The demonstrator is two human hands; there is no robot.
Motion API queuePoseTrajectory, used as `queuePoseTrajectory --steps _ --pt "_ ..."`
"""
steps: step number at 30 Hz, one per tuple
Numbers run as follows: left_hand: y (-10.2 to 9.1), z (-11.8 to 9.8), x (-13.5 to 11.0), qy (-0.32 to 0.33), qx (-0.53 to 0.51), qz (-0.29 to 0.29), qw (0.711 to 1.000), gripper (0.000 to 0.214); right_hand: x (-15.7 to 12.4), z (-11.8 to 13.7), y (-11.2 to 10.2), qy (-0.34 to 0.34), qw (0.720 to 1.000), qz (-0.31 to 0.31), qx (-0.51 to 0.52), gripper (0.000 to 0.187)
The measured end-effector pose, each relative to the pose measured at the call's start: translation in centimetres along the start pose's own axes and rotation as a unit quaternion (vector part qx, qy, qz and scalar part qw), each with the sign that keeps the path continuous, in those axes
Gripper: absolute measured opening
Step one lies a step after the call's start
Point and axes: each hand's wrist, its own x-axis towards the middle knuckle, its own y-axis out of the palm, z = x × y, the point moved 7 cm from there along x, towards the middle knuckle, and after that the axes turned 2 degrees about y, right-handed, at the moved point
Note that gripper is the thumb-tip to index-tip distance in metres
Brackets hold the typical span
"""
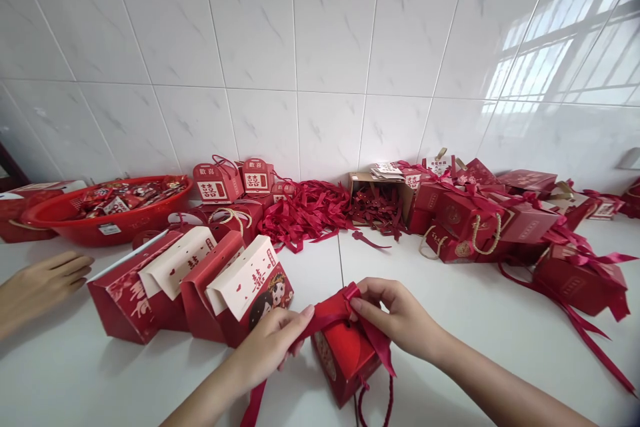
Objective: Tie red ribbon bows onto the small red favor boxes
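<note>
A small red gift box (345, 360) with a dark red cord handle stands on the white table in front of me. A wide red ribbon (327, 312) runs across its top. My left hand (280, 340) pinches the ribbon left of the box, and a tail hangs below that hand. At the top of the box, my right hand (395, 313) grips the ribbon where it loops, its thumb and forefinger pressed together. A ribbon end drops over the box's right side. Just left of my left hand stands a row of red and cream gift boxes (200, 287).
Another person's hand (50, 283) rests at the far left, near a red basin (150, 230) of wrapped sweets. Loose ribbons (310, 210) lie heaped at the back beside a carton (407, 203) of dark red pieces. Several ribboned boxes (520, 223) are piled on the right.
</note>
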Motion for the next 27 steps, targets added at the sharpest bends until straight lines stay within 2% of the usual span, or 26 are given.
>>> queuePoseTrajectory --steps 3,7,12,15,18,21,23,27 --pt "-0.5 -2.1 -0.2 0.057 -0.051 -0.005 0.997 0.050 0.0 0.0 0.2 0.016 0.999 -0.017 -0.036 0.019" --pt "0.3 -6.0 -0.8 0.115 -0.089 0.049 0.988 0.040 0.2 0.2 0.5 0.023 0.993 -0.051 -0.106 0.014" --pt "1.4 -10.8 -0.3 0.168 -0.116 0.056 0.977 0.033 0.0 1.2 0.9 -0.012 0.991 -0.046 -0.127 0.018" --pt "1.7 -12.7 0.6 0.198 -0.125 0.062 0.970 0.032 -0.3 1.8 0.7 -0.036 0.990 -0.044 -0.132 0.016" --pt "1.6 -13.5 1.5 0.227 -0.102 0.056 0.967 0.033 -0.4 1.6 0.5 -0.027 0.989 -0.047 -0.134 0.016" --pt "1.6 -13.6 1.6 0.283 -0.014 0.061 0.957 0.044 -0.3 0.9 0.3 -0.003 0.992 -0.057 -0.113 0.026" --pt "1.3 -12.8 1.4 0.300 0.034 0.036 0.953 0.048 -0.2 0.5 0.3 0.005 0.994 -0.059 -0.088 0.031" --pt "0.6 -9.7 1.2 0.260 0.113 -0.046 0.958 0.032 -0.1 0.2 0.4 0.001 0.998 -0.039 -0.056 0.036"
